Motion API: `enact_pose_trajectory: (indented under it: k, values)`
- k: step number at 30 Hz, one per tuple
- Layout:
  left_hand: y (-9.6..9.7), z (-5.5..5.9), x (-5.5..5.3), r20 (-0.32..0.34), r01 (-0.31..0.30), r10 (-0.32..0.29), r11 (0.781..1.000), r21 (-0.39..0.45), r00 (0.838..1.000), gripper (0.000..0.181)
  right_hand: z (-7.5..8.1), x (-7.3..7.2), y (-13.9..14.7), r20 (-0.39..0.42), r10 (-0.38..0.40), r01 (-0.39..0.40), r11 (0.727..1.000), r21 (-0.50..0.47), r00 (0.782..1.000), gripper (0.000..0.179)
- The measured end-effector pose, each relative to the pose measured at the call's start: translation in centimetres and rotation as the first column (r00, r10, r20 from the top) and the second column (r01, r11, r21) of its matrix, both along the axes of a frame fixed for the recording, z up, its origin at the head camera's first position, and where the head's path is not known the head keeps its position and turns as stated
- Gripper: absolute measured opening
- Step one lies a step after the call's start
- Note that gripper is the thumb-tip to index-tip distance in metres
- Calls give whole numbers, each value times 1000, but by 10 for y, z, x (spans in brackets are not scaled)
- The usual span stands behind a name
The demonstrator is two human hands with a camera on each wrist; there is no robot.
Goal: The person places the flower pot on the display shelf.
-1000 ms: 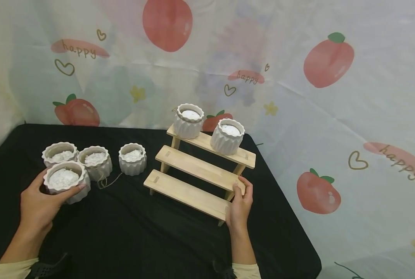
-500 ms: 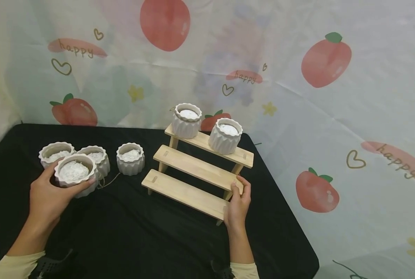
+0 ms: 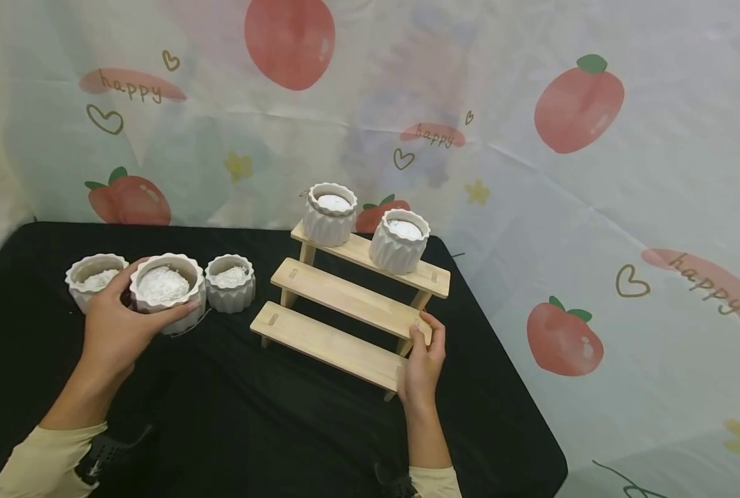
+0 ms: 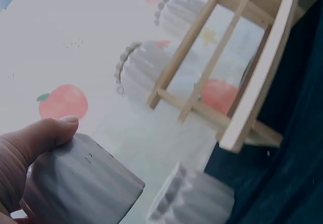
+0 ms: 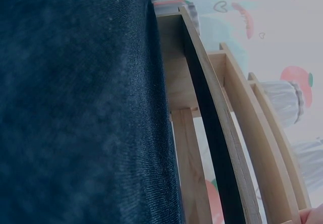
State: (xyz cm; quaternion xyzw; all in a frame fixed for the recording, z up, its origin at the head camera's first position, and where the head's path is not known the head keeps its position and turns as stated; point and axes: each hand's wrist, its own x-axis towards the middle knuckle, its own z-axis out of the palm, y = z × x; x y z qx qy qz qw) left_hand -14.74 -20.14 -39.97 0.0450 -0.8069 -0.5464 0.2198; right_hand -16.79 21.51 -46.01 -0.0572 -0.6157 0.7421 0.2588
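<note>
My left hand (image 3: 117, 325) grips a white fluted pot (image 3: 197, 297) with white crumbly filling, thumb on the near side. In the left wrist view the pot (image 4: 86, 178) is tilted, thumb along it. My right hand (image 3: 422, 363) holds the right end of the middle shelf of a three-tier wooden stand (image 3: 345, 294). Two similar pots, one at the left (image 3: 329, 228) and one at the right (image 3: 398, 252), stand on the top tier. On the table, a pot (image 3: 80, 297) sits left of the held one and another pot (image 3: 229, 302) right of it. One more is hidden behind the held pot.
A black cloth (image 3: 270, 429) covers the table. Behind it hangs a pale backdrop (image 3: 494, 228) printed with peaches, hearts and lettering. A thin string (image 3: 192, 326) trails below the held pot. The table's right edge slants just beyond the stand.
My left hand has carried the pot rightward and slightly up, so it now covers the pot behind it. My right hand keeps its grip on the stand. The head view has shifted slightly.
</note>
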Motion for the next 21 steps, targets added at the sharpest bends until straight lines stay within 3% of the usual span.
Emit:
enact_pose_trajectory:
  k: [11,21]
  values:
    - [36,10,-16,-90,119,-118,993,4,989,96,0,-1,-1,-1,1,-1,1000,-6,1000,31]
    - [67,24,-31,-89,209,-204,976,57,975,95,1,1,0,12,10,-10,1000,27,1000,31]
